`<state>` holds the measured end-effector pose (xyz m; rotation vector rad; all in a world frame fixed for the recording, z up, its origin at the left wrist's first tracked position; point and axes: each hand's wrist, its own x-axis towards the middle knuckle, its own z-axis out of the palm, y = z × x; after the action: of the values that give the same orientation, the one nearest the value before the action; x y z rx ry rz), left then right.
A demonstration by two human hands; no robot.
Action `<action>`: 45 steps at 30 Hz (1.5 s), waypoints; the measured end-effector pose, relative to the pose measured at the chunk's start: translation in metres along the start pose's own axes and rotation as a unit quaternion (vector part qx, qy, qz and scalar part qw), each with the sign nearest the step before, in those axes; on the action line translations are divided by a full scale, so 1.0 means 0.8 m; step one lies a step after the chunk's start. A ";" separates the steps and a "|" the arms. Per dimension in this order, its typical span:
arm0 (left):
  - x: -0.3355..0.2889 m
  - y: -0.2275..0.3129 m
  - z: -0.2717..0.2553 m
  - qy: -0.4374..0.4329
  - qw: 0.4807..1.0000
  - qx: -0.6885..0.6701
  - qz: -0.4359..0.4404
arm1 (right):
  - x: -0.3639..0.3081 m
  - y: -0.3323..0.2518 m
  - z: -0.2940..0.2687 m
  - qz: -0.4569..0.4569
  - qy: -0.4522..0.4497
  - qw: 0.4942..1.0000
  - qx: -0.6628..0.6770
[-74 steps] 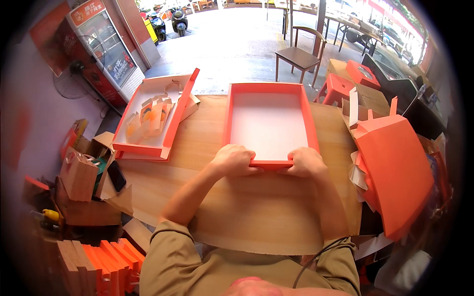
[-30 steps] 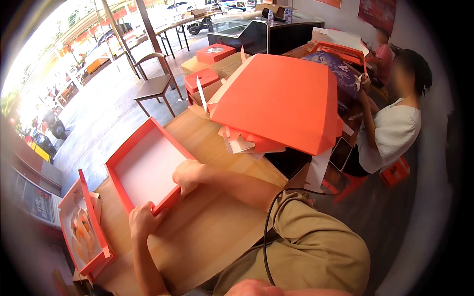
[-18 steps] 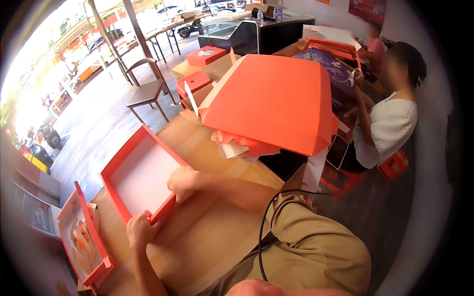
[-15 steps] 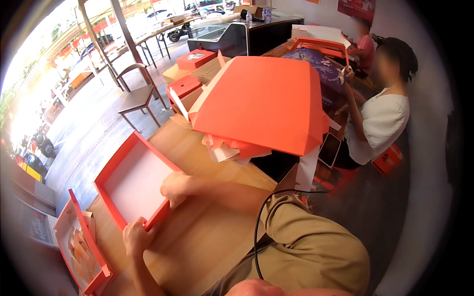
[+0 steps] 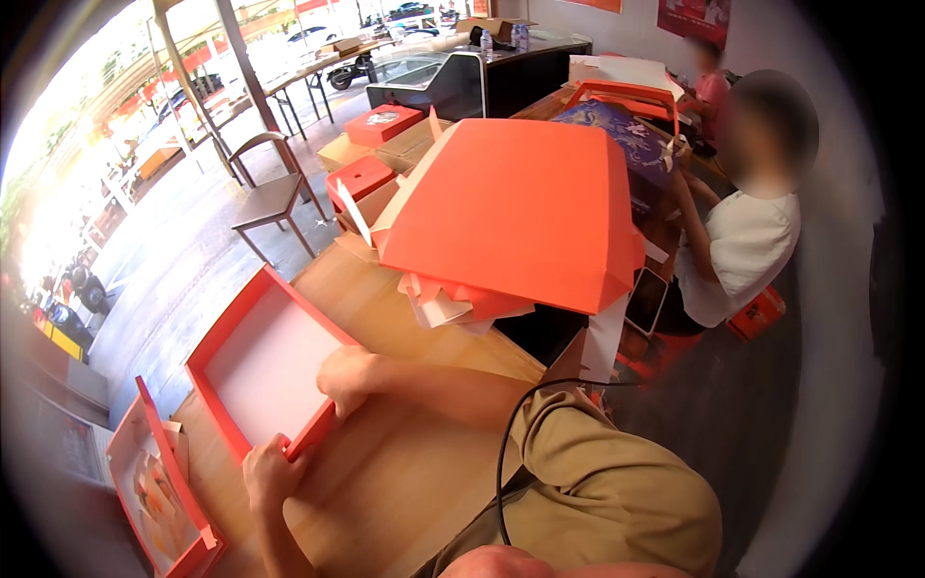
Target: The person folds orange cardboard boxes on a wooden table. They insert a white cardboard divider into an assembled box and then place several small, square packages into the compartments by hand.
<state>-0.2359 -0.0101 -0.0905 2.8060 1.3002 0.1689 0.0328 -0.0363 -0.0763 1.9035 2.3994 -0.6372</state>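
A shallow red cardboard box with a white inside lies on the wooden table, its open side up. My left hand grips the near corner of its rim, fingers closed over the wall. At the near right wall, my right hand has its fingers curled over the edge, with the fingertips partly inside the box. Left of it, a second red box rests tilted, holding folded cardboard pieces that I cannot make out clearly.
A stack of red cardboard sheets covers the far side of the table. Beyond it, a person in a white top handles a red frame-like piece. A chair and a red stool stand at the far left. A black cable crosses my leg.
The view has shifted slightly, and the scene sits a little lower. Both my hands keep their hold on the box. The other person's head and red piece have moved slightly.
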 end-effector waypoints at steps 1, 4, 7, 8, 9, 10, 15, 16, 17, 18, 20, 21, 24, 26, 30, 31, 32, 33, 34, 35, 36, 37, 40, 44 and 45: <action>0.000 -0.001 0.001 -0.004 1.000 0.001 -0.002 | 0.002 -0.001 -0.001 0.003 -0.007 1.000 0.002; -0.004 -0.004 0.002 -0.006 1.000 -0.010 -0.007 | 0.004 -0.006 -0.006 0.009 -0.026 1.000 0.000; -0.012 -0.011 0.000 0.031 0.998 -0.054 0.025 | 0.009 -0.010 -0.011 0.011 -0.059 0.998 -0.019; -0.015 -0.007 -0.018 0.042 0.997 -0.049 0.049 | 0.015 -0.004 -0.009 0.015 -0.076 0.997 -0.027; -0.020 -0.005 -0.036 0.064 0.995 -0.059 0.044 | 0.007 -0.003 -0.014 0.001 -0.051 0.998 -0.034; -0.025 -0.006 -0.052 0.104 0.991 -0.070 0.038 | 0.008 0.001 -0.011 0.008 -0.048 0.998 -0.039; -0.089 -0.064 -0.109 0.175 0.974 0.088 -0.112 | 0.007 0.004 -0.010 0.013 -0.042 0.998 -0.040; -0.107 -0.084 -0.113 0.165 0.967 0.119 -0.151 | 0.006 0.002 -0.012 0.017 -0.039 0.998 -0.044; -0.134 -0.110 -0.112 0.146 0.963 0.126 -0.189 | 0.007 -0.001 -0.012 0.012 -0.041 0.998 -0.042; -0.163 -0.140 -0.109 0.129 0.957 0.132 -0.225 | 0.008 -0.004 -0.013 0.011 -0.043 0.998 -0.040; -0.200 -0.183 -0.092 0.088 0.946 0.123 -0.286 | 0.009 -0.004 -0.010 0.015 -0.042 0.998 -0.034; -0.222 -0.194 -0.081 0.065 0.938 0.113 -0.320 | 0.012 -0.004 -0.008 0.011 -0.041 0.999 -0.031; -0.234 -0.200 -0.048 0.050 0.934 0.101 -0.338 | 0.019 0.003 0.001 0.021 -0.036 0.999 -0.024; -0.234 -0.205 -0.022 0.072 0.936 0.140 -0.316 | 0.018 0.002 0.001 0.025 -0.036 0.999 -0.023; -0.217 -0.204 -0.003 0.147 0.926 0.233 -0.259 | 0.015 0.005 -0.001 0.032 -0.032 0.999 -0.026; -0.223 -0.219 0.004 0.162 0.929 0.222 -0.249 | 0.017 0.006 0.002 0.030 -0.029 0.999 -0.025; -0.229 -0.234 0.010 0.177 0.931 0.211 -0.239 | 0.017 0.005 0.000 0.031 -0.035 0.999 -0.022; -0.229 -0.243 0.011 0.203 0.935 0.195 -0.218 | 0.015 0.004 -0.004 0.035 -0.042 0.998 -0.019; -0.229 -0.248 0.008 0.227 0.936 0.180 -0.198 | 0.013 0.002 -0.006 0.036 -0.050 0.998 -0.017; -0.231 -0.252 0.003 0.242 0.936 0.164 -0.196 | 0.012 0.001 -0.007 0.032 -0.047 0.998 -0.018; -0.230 -0.255 -0.005 0.258 0.935 0.148 -0.194 | 0.011 -0.001 -0.008 0.029 -0.043 0.998 -0.019; -0.231 -0.260 -0.015 0.228 0.936 0.157 -0.218 | 0.010 -0.001 -0.008 0.029 -0.040 0.999 -0.021; -0.229 -0.258 -0.047 0.258 0.928 0.065 -0.259 | 0.012 0.001 -0.005 0.027 -0.037 0.999 -0.018; -0.223 -0.246 -0.061 0.271 0.927 0.093 -0.242 | 0.013 0.007 -0.004 0.017 -0.028 0.999 -0.021; -0.220 -0.238 -0.055 0.290 0.929 0.127 -0.194 | 0.012 0.001 -0.009 0.017 -0.035 0.999 -0.019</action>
<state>-0.4979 -0.0215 -0.0775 2.7117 2.1024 0.9284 0.0328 -0.0249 -0.0726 1.8707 2.3153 -0.6417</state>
